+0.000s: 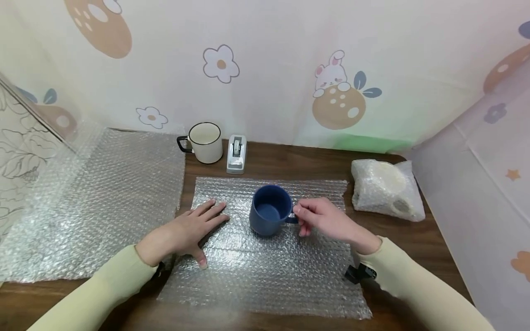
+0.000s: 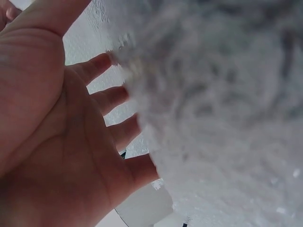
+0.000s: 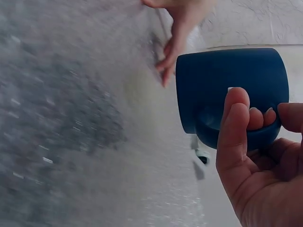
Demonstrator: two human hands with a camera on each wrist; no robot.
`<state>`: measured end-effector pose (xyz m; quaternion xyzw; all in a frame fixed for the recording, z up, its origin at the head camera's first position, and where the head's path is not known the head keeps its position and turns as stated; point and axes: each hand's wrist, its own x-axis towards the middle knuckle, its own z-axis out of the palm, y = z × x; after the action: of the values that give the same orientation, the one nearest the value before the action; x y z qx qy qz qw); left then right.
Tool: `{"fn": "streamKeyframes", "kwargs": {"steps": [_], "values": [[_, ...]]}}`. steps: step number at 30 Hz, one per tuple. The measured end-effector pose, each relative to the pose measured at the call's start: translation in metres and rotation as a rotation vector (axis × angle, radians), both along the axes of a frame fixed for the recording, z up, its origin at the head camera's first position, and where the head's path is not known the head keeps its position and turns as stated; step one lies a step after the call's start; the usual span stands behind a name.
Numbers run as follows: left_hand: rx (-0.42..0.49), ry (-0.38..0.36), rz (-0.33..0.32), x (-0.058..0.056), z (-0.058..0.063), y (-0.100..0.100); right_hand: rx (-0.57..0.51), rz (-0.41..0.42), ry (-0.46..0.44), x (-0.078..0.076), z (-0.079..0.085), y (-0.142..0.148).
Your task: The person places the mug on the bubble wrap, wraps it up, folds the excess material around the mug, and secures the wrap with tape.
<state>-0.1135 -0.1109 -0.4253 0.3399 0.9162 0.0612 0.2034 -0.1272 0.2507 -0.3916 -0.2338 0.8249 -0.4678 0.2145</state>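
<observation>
A blue mug (image 1: 269,214) stands upright on a sheet of bubble wrap (image 1: 265,280) spread over the table. My right hand (image 1: 325,219) grips its handle, with fingertips passing through the loop in the right wrist view, where the mug (image 3: 232,90) appears sideways. To the mug's left, my left hand (image 1: 188,232) lies flat with spread fingers on the sheet's left part. The left wrist view shows that palm (image 2: 66,127), its fingertips right at the bubble wrap (image 2: 222,137).
A white mug (image 1: 205,145) with a black rim and a tape dispenser (image 1: 236,156) stand at the back of the wooden table (image 1: 298,161). Another bubble wrap sheet (image 1: 112,193) covers the left side. A bubble-wrapped bundle (image 1: 385,188) sits at the right, near the patterned wall covering (image 1: 273,92).
</observation>
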Motion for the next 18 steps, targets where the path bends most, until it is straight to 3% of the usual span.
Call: {"fn": "streamKeyframes", "kwargs": {"steps": [11, 16, 18], "values": [[-0.01, -0.014, 0.002, -0.002, 0.007, 0.002, 0.085, 0.082, 0.081, 0.013, -0.027, 0.01], [0.145, -0.106, 0.009, -0.011, 0.022, -0.008, 0.118, 0.065, 0.153, 0.013, -0.027, 0.012], [0.217, -0.09, 0.039, -0.019, 0.031, -0.014, 0.135, 0.063, 0.205, 0.012, -0.026, 0.012]]}}
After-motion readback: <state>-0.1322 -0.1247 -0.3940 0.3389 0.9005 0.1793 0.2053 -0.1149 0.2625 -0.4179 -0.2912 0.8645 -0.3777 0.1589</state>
